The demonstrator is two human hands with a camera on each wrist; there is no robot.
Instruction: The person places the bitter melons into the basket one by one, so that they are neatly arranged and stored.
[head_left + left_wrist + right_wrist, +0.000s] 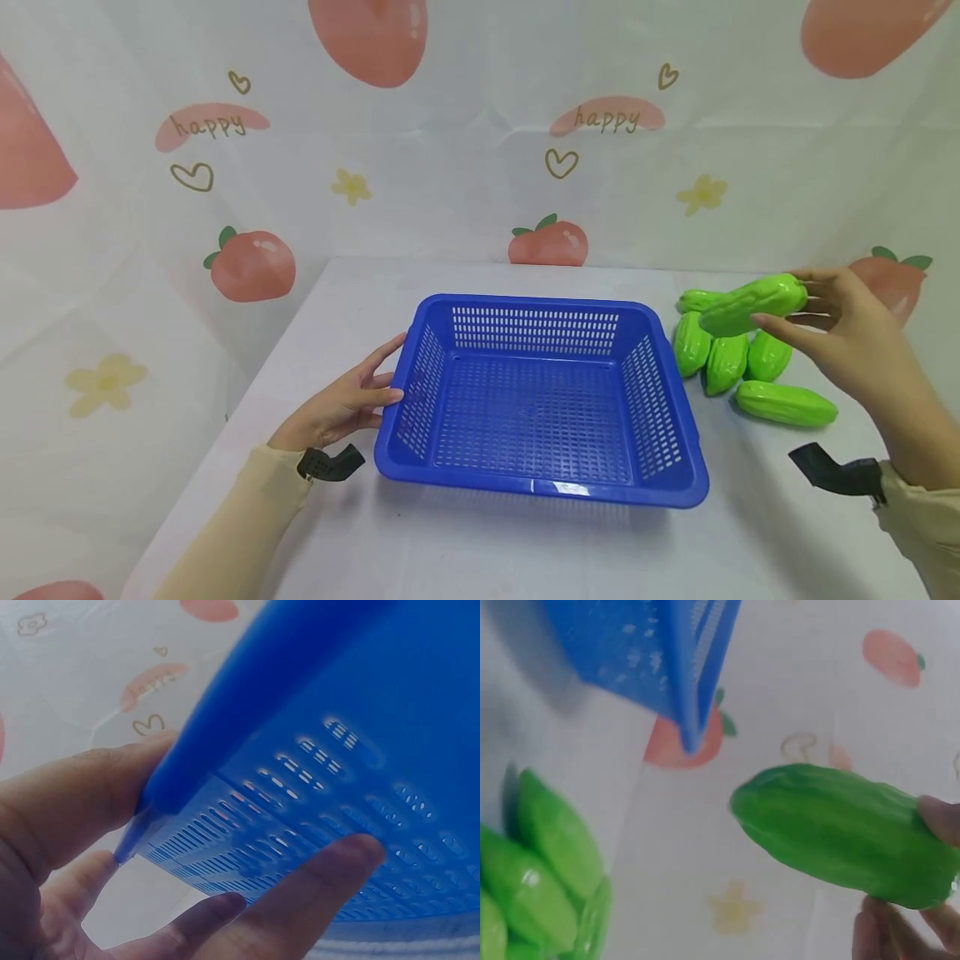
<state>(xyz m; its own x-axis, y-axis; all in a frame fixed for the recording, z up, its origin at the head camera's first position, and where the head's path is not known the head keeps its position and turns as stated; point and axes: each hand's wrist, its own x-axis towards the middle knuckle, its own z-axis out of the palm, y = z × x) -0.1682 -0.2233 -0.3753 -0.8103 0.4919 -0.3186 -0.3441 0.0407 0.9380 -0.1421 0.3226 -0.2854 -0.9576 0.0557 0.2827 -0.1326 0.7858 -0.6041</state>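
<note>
A blue plastic basket point(536, 492) with perforated walls stands on the table, and nothing lies inside it. My left hand point(348, 408) holds its left side, the thumb at the rim and the fingers against the outer wall; the left wrist view shows this rim point(225, 712) close up. Over on the right, my right hand point(847, 325) grips one end of a bright green, ridged bitter melon point(757, 304), raised above the others. In the right wrist view the held bitter melon point(840, 832) points its free end away from the fingertips.
Several more bitter melons point(726, 364) lie grouped right of the basket, with one point(786, 403) lying crosswise in front. The white table point(480, 550) ends at a patterned backdrop cloth point(465, 167). Black wrist mounts point(836, 471) sit on both cuffs.
</note>
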